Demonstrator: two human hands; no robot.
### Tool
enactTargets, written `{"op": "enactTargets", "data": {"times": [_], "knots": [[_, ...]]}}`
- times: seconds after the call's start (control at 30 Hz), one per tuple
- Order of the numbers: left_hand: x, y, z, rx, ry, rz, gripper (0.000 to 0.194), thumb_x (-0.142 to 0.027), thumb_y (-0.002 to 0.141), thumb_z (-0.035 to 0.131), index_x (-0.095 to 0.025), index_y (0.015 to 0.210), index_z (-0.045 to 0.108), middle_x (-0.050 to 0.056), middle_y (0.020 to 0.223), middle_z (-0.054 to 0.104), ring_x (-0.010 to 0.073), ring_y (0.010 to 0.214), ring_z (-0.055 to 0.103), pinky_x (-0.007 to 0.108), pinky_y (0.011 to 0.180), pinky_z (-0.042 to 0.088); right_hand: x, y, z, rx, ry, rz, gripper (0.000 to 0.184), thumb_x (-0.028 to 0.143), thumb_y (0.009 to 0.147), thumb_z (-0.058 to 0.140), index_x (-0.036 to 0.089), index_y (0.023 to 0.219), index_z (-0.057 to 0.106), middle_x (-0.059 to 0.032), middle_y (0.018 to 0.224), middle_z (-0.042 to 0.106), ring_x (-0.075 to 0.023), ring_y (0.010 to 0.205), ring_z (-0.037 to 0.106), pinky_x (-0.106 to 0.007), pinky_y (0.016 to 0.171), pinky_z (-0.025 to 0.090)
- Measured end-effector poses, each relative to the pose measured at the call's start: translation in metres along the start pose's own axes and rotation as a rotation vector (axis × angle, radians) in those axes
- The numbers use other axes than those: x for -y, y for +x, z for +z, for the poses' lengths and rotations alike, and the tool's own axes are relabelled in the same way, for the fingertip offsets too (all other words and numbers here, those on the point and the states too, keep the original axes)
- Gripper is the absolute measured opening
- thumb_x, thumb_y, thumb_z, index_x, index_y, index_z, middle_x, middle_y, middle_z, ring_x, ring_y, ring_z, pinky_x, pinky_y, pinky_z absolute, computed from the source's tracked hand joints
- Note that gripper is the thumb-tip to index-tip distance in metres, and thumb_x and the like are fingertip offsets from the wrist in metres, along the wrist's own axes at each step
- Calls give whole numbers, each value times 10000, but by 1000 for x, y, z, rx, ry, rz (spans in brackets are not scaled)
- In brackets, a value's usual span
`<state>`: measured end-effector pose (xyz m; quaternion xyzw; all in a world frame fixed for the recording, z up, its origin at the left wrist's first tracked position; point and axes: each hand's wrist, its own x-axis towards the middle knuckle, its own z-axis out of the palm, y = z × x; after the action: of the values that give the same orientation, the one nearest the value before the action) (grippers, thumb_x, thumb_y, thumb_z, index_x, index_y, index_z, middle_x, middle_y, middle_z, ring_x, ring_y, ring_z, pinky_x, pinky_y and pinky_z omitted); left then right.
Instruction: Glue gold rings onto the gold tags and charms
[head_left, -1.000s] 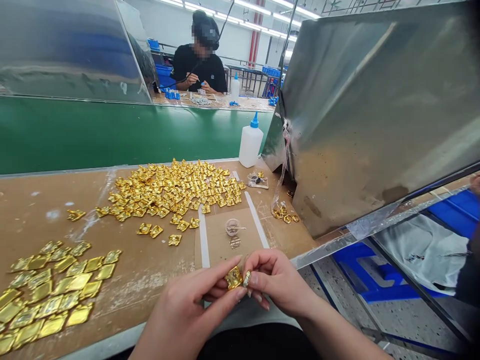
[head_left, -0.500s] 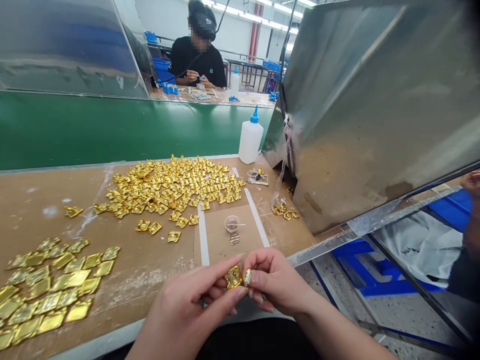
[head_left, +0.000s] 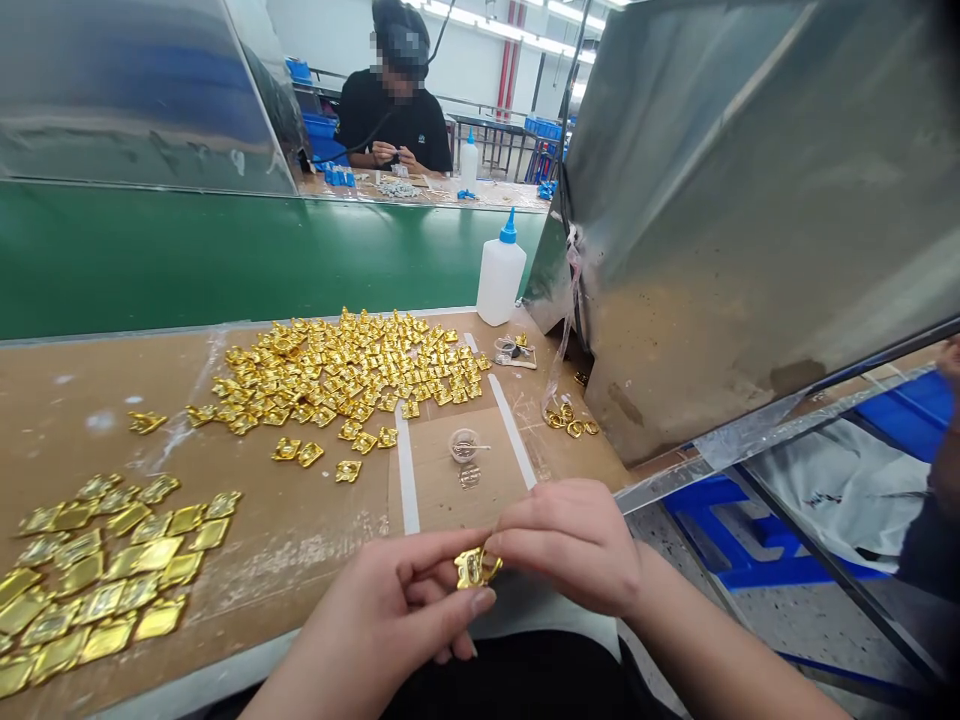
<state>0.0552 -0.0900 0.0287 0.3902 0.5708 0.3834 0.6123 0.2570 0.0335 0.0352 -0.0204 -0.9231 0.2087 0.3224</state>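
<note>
My left hand [head_left: 405,590] pinches a shiny gold square-like metal piece [head_left: 469,569] between thumb and fingers, above the table's near edge. Against its right side is a gold ring [head_left: 493,568], tilted, with the fingertips of my right hand [head_left: 574,540] closed on it. The back of the right hand faces up and hides the thumb. Whether ring and piece are joined cannot be made out. Beyond both hands, a small clear cup [head_left: 464,446] with a thin stick across it rests on a cardboard sheet [head_left: 431,495].
A heap of gold pieces [head_left: 337,370] covers the table's back; flatter gold plates [head_left: 105,600] lie front left. Several gold rings [head_left: 574,428] sit near a large metal panel [head_left: 750,230] on the right. A white bottle [head_left: 501,282] stands behind. Across the green belt [head_left: 187,265] a person works.
My right hand has turned over, its back now upward, and the gold ring has swung open to view beside the piece. The left hand keeps its pinch, the piece slightly turned.
</note>
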Motion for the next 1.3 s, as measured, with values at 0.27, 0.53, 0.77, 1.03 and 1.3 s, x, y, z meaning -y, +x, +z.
{"op": "enactTargets", "data": {"times": [0.27, 0.53, 0.77, 1.03, 1.3], "knots": [[-5, -2, 5, 93, -84, -10, 391, -243, 818, 768, -270, 1207, 800, -31, 612, 739, 137, 560, 703, 200, 543, 504, -1, 7, -5, 140, -320, -294, 142, 227, 965, 675, 233, 987, 815, -54, 989, 819, -172, 744, 736, -312, 549, 490], [-6, -3, -2, 164, -174, -44, 354, -267, 919, 686, -219, 1259, 772, 52, 895, 841, 198, 871, 767, 257, 751, 564, -2, 22, -8, -11, -437, -564, 111, 231, 913, 740, 166, 896, 829, 0, 901, 804, -98, 581, 671, -242, 474, 536], [-17, -1, 0, 175, -212, -61, 296, -268, 918, 695, -192, 1181, 805, 58, 923, 848, 162, 819, 744, 211, 713, 543, -7, 39, -17, 93, -449, -713, 169, 257, 947, 700, 166, 908, 837, -2, 891, 794, -102, 649, 688, -222, 447, 517], [-11, 2, 1, 78, -361, -93, 244, -297, 863, 792, -167, 1066, 835, 68, 830, 847, 134, 727, 758, 169, 655, 584, -7, 28, -10, 152, -317, -470, 240, 188, 988, 642, 80, 1175, 747, -64, 1055, 800, -143, 791, 726, -279, 480, 497], [-8, 6, -5, 106, -646, -107, 251, -282, 761, 903, -167, 976, 842, 64, 740, 809, 97, 514, 704, 122, 472, 546, 3, 19, 8, -138, 164, -12, 233, 118, 976, 603, 118, 1186, 705, -114, 1046, 745, -160, 938, 708, -279, 813, 588]]}}
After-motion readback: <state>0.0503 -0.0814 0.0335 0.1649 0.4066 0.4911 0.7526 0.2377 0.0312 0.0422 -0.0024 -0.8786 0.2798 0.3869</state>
